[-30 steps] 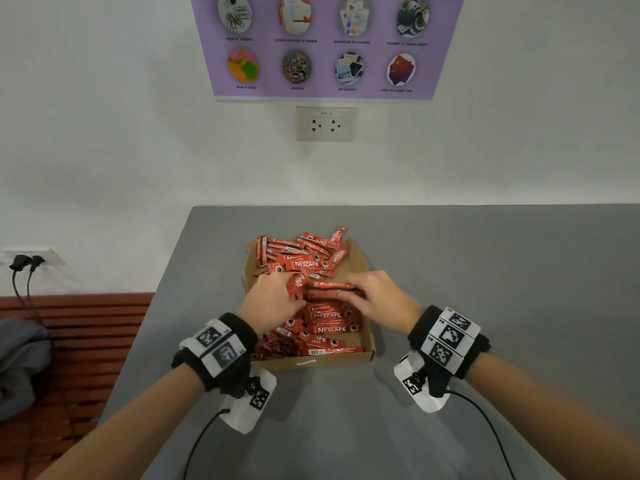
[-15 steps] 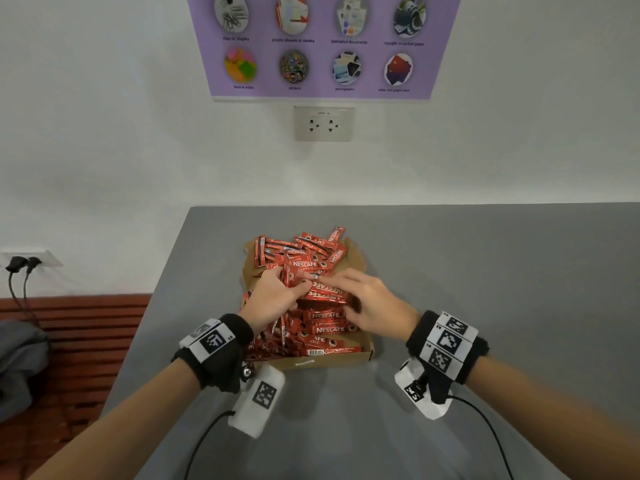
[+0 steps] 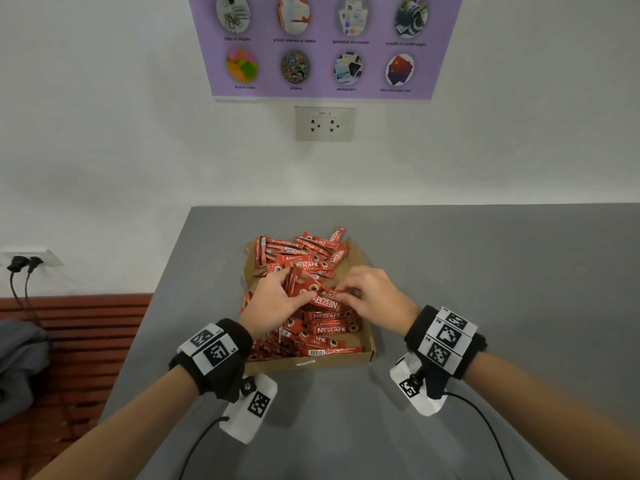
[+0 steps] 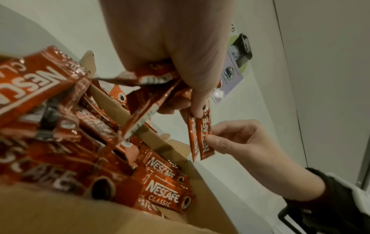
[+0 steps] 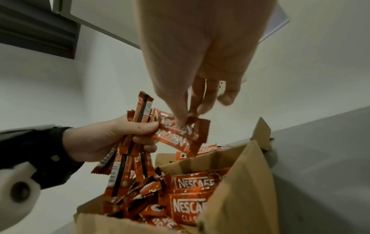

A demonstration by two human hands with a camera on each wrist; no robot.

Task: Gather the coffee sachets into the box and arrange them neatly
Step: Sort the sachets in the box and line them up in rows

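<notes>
A shallow cardboard box (image 3: 332, 361) on the grey table holds many red coffee sachets (image 3: 329, 330); near-side ones lie in neat rows, far-side ones (image 3: 301, 249) lie jumbled. My left hand (image 3: 277, 299) grips a bunch of several sachets (image 5: 128, 158) above the box's middle. My right hand (image 3: 374, 296) pinches the ends of two sachets (image 4: 200, 136) that the left thumb also holds. In the right wrist view those sachets (image 5: 180, 134) stretch between both hands over the box (image 5: 240, 182).
The grey table (image 3: 485, 271) ends at its left edge, beyond which a red slatted bench (image 3: 79, 334) with a grey bag (image 3: 17, 362) stands. A wall with a socket (image 3: 325, 123) and a purple poster (image 3: 322, 43) rises behind the table.
Both hands rose slightly and moved towards the box's far half. The left hand gathered more sachets into its bunch, and the right hand now pinches sachets at the left thumb.
</notes>
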